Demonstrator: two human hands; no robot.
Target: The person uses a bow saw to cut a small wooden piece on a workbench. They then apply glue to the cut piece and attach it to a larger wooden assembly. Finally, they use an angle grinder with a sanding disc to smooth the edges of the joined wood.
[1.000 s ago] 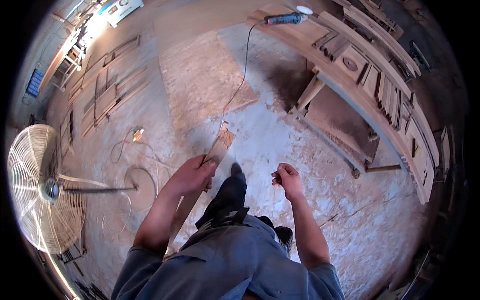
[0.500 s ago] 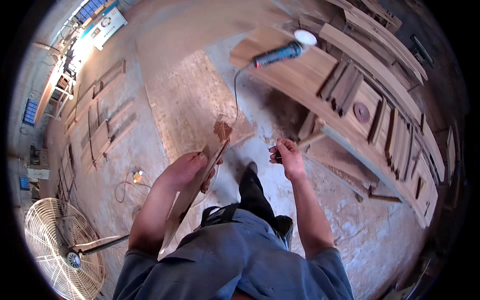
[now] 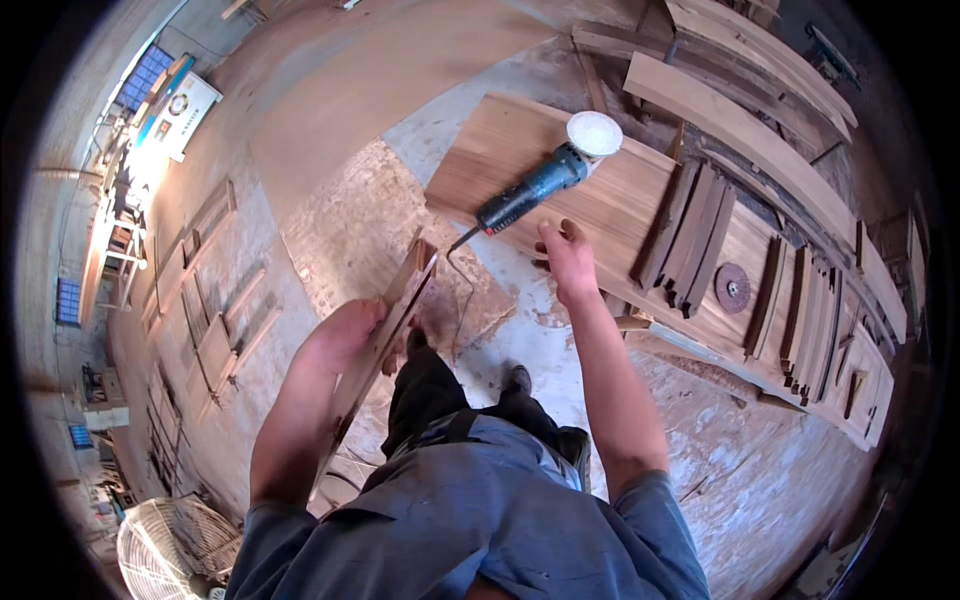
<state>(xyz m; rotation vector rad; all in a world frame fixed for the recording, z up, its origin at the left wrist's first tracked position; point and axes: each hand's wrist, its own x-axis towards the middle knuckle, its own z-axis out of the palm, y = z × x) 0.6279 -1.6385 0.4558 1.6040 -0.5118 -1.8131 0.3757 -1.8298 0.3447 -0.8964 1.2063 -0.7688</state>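
Observation:
My left hand point(image 3: 352, 328) is closed around a long, narrow wooden board point(image 3: 372, 372), held on edge along my left side with its far end pointing away from me. My right hand point(image 3: 571, 262) is at the near edge of a wooden tabletop point(image 3: 610, 150), its fingers curled; whatever they may hold is hidden. Just beyond it on the tabletop lies a blue and black angle grinder point(image 3: 535, 188) with a round white pad point(image 3: 594, 133). The grinder's cord point(image 3: 462, 270) hangs over the edge towards the floor.
Dark wooden strips point(image 3: 690, 235) and a brown abrasive disc point(image 3: 732, 287) lie on the tabletop to the right. Long curved planks point(image 3: 740, 130) stand behind it. A plywood sheet point(image 3: 345, 220) covers floor ahead. Wooden frames point(image 3: 215, 350) lie left; a large fan point(image 3: 170, 545) stands lower left.
I have stepped closer to the tabletop, so the grinder appears nearer. My right hand has reached forward to the table edge. My left hand still grips the board.

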